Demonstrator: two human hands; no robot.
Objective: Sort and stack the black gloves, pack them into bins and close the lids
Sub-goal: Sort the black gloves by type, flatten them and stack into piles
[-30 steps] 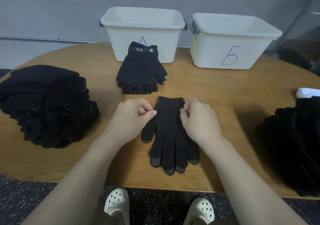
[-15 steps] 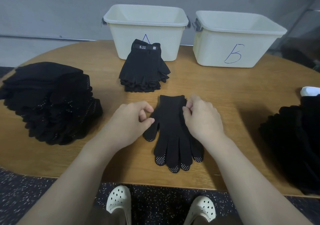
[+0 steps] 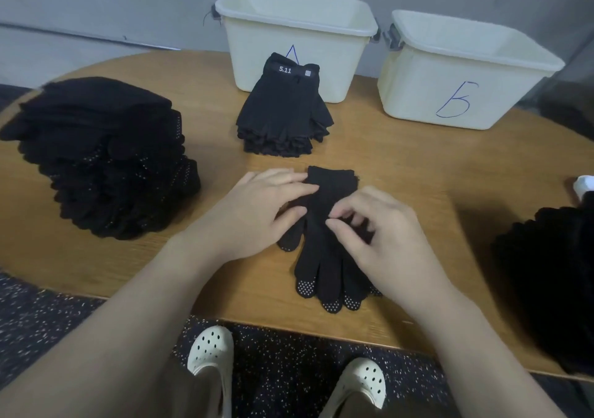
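A black full-finger glove with white grip dots (image 3: 324, 253) lies flat on the wooden table (image 3: 450, 166), fingertips toward me. My left hand (image 3: 257, 211) rests on the left side of its cuff with fingers stretched out. My right hand (image 3: 385, 237) has curled fingers and pinches the fabric at the glove's middle. A neat stack of black fingerless gloves (image 3: 283, 115) with a "5.11" label sits just in front of the cream bin marked A (image 3: 328, 73). The cream bin marked B (image 3: 418, 96) stands to its right. Both bins are without lids.
A large pile of black dotted gloves (image 3: 103, 160) fills the table's left side. Another dark pile (image 3: 553, 273) sits at the right edge, with something white (image 3: 585, 184) behind it. The table's front edge is close to my feet.
My left hand has uncurled and laid its fingers over the glove's cuff. My right hand has shifted from the glove's right edge toward its middle. The view has tilted slightly.
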